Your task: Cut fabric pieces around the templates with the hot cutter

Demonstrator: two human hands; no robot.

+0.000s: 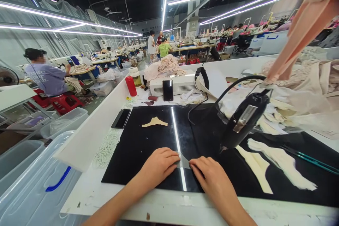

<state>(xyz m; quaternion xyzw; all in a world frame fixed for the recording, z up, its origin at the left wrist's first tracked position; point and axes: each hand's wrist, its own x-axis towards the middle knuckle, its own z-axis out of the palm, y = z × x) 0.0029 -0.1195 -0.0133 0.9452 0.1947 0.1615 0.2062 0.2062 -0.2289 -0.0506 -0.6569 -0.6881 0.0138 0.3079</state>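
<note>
On a glossy black mat, a small translucent piece lies between my two hands. My left hand has its fingers together, with the fingertips on the piece's left edge. At the right edge, my right hand pinches or presses the piece with thumb and index finger. A cream cut piece lies flat farther up the mat. To the right are a larger cream piece and a pile of whitish pieces. A black device stands tilted right of my hands.
Teal-handled tweezers lie at the right. Pale loops of cord and a phone are at the left. Behind the mat stand another phone, a red can and a white box. A person sits at far left.
</note>
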